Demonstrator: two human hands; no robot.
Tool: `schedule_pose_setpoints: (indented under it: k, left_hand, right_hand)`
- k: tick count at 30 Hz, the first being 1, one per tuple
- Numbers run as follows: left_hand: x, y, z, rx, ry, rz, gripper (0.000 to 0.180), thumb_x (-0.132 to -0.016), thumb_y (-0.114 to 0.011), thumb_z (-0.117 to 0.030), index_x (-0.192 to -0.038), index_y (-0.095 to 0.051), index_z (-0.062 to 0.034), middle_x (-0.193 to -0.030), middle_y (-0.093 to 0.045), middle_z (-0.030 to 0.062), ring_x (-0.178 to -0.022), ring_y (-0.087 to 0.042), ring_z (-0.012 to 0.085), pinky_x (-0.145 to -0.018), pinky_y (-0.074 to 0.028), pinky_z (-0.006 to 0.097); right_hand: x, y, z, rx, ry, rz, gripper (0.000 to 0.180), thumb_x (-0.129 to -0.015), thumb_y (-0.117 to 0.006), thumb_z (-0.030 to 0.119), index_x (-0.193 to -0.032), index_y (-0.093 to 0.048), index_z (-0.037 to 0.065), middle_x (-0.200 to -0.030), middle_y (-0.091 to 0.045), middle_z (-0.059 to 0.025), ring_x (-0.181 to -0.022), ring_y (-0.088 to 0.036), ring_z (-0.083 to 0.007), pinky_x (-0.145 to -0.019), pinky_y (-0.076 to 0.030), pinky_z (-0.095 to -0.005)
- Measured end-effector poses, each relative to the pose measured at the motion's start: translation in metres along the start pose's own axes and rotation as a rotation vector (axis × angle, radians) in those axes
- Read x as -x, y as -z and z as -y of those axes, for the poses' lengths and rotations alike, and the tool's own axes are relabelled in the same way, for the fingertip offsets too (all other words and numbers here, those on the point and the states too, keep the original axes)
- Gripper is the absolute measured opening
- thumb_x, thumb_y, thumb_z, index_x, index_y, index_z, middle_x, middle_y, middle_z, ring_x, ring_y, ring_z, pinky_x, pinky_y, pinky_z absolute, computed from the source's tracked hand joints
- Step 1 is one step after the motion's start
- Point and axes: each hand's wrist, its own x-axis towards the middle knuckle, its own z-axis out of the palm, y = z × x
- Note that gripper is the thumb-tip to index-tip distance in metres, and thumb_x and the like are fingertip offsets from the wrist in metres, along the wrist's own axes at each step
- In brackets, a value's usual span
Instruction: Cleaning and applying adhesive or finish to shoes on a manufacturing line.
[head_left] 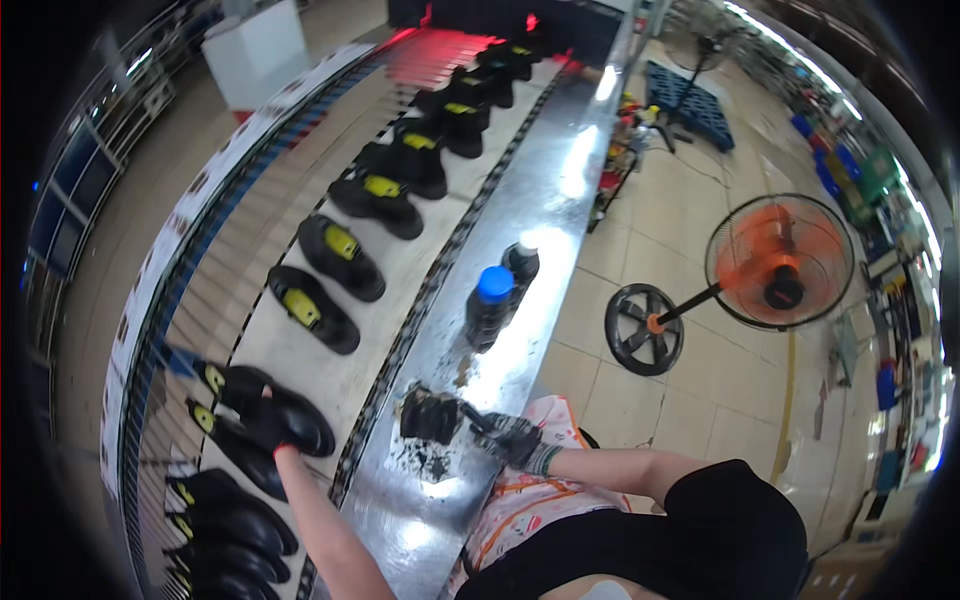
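Observation:
My left hand [264, 418], in a dark glove with a red cuff, reaches over the belt and grips a black shoe [308, 425] near its opening; its fingers partly blend into the black. A second black shoe [245, 455] with a yellow-green label lies alongside. On the metal ledge, my right hand [510, 438], in a grey and black glove stained dark, holds nothing. Its fingers stretch toward a black, sponge-like block [430, 416], at its edge; whether they touch cannot be told. Black smears surround the block.
More black shoes [342, 258] line the conveyor belt [255, 370] toward a red-lit machine opening [450, 55]. A blue-capped dark bottle [488, 310] and another bottle [521, 262] stand on the metal ledge [545, 190]. An orange pedestal fan [780, 262] stands on the floor to the right.

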Motion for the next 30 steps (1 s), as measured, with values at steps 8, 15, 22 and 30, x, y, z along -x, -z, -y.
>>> schedule_pose_setpoints:
  k: [8,15,22,30]
  left_hand:
    - [0.075,0.040,0.000,0.220,-0.140,-0.025,0.060,-0.078,-0.074,-0.020,-0.131,-0.055,-0.0006,-0.128,-0.057,0.0110,-0.116,-0.053,0.0229,-0.103,-0.038,0.033]
    - [0.234,0.100,-0.013,0.611,0.074,0.192,0.050,-0.074,-0.074,-0.011,-0.121,-0.060,0.0017,-0.116,-0.064,0.0084,-0.103,-0.060,0.0214,-0.093,-0.047,0.033]
    - [0.331,0.123,0.004,0.268,0.122,-0.094,0.037,-0.074,-0.079,-0.013,-0.106,-0.066,-0.0006,-0.101,-0.068,0.0056,-0.094,-0.063,0.0170,-0.086,-0.049,0.031]
    - [0.263,0.157,0.007,0.874,0.115,0.056,0.080,-0.094,-0.040,-0.064,-0.145,-0.033,-0.0030,-0.124,-0.059,0.0129,-0.109,-0.058,0.0198,-0.095,-0.047,0.032]
  right_hand:
    - [-0.009,0.013,0.027,0.108,-0.096,0.051,0.038,-0.093,-0.055,0.039,-0.115,-0.062,0.009,-0.100,-0.064,-0.0149,-0.091,-0.064,-0.0319,-0.080,-0.050,-0.0416]
    - [-0.009,0.010,0.005,-0.103,-0.066,0.093,0.025,-0.097,-0.052,0.023,-0.105,-0.060,0.000,-0.098,-0.062,-0.0101,-0.089,-0.062,-0.0216,-0.078,-0.051,-0.0322]
    - [-0.020,0.012,-0.002,-1.195,-0.512,0.160,0.016,-0.087,-0.059,0.004,-0.102,-0.056,0.008,-0.073,-0.053,0.0025,-0.056,-0.050,-0.0054,-0.048,-0.043,-0.0203]
    - [0.020,0.038,0.032,-0.027,-0.387,0.335,0.033,-0.091,-0.062,0.023,-0.117,-0.056,0.004,-0.088,-0.067,-0.0092,-0.061,-0.059,-0.0119,-0.054,-0.048,-0.0284]
